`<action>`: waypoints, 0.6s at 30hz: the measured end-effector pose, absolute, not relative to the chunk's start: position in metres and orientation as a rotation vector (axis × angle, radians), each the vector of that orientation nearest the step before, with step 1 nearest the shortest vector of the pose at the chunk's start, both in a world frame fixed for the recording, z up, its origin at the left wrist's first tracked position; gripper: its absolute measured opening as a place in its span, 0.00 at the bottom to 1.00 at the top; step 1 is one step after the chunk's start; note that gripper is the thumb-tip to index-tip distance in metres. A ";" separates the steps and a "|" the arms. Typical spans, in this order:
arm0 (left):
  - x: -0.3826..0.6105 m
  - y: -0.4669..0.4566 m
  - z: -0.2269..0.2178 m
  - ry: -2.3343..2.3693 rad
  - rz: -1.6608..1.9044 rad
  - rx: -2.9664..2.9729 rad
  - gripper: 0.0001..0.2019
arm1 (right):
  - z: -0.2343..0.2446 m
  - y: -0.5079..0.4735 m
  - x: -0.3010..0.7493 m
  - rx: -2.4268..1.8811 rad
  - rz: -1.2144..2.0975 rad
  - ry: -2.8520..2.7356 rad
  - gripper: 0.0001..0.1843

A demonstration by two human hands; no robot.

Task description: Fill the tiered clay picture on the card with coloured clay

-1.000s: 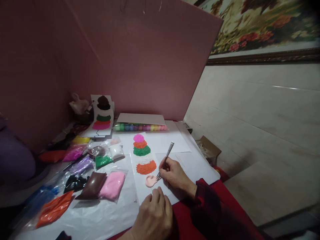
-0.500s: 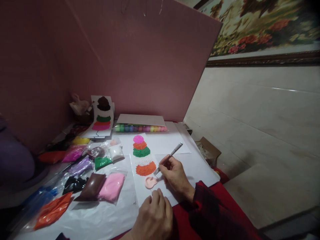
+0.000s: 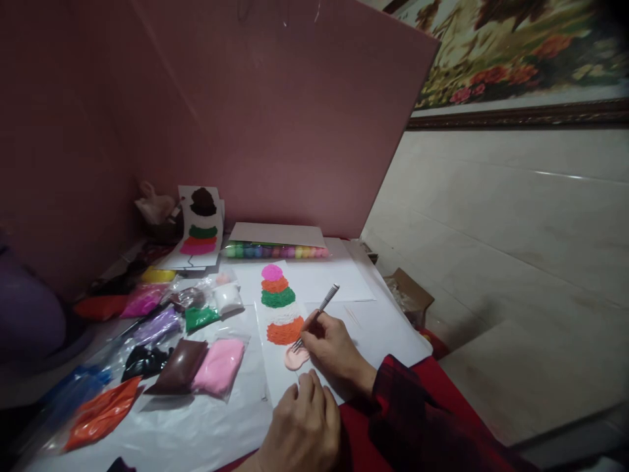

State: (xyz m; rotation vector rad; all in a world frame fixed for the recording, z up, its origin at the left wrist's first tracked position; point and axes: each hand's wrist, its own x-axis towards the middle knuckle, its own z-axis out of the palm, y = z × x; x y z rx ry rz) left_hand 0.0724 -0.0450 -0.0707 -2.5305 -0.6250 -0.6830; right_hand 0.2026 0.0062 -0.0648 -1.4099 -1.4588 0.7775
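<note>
My right hand (image 3: pixel 337 351) is closed round the handle of a metal fork (image 3: pixel 327 300). The fork's tines point down onto a flat patch of pale pink clay (image 3: pixel 291 360). This patch lies on a narrow white card (image 3: pixel 265 354), below a stack of coloured clay layers. The nearest layer is orange clay (image 3: pixel 285 332), with white, green (image 3: pixel 278 298), orange and magenta above it. My left hand (image 3: pixel 305 419) rests on the lower end of the card, holding nothing, its fingers lying down near the pale pink patch.
Bags of clay fill the left side, among them pink (image 3: pixel 219 368), brown (image 3: pixel 179 367) and orange (image 3: pixel 104 413). Behind stand a second clay-decorated card (image 3: pixel 210 229) and a pack of coloured clay (image 3: pixel 275 252). Thin sticks (image 3: pixel 352 316) lie right of my right hand. A pink panel (image 3: pixel 275 118) rises behind.
My right hand has moved left with the fork, bringing the tines from the patch's upper right edge onto the pale pink clay. My left hand has stayed in place.
</note>
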 end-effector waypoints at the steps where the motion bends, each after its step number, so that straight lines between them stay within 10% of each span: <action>1: 0.072 -0.045 -0.071 -0.626 -0.683 -2.532 0.10 | -0.064 0.007 0.203 -1.410 0.788 -1.463 0.02; 18: 0.073 -0.046 -0.072 -0.637 -0.708 -2.533 0.11 | -0.054 0.014 0.220 -1.433 1.094 -1.448 0.03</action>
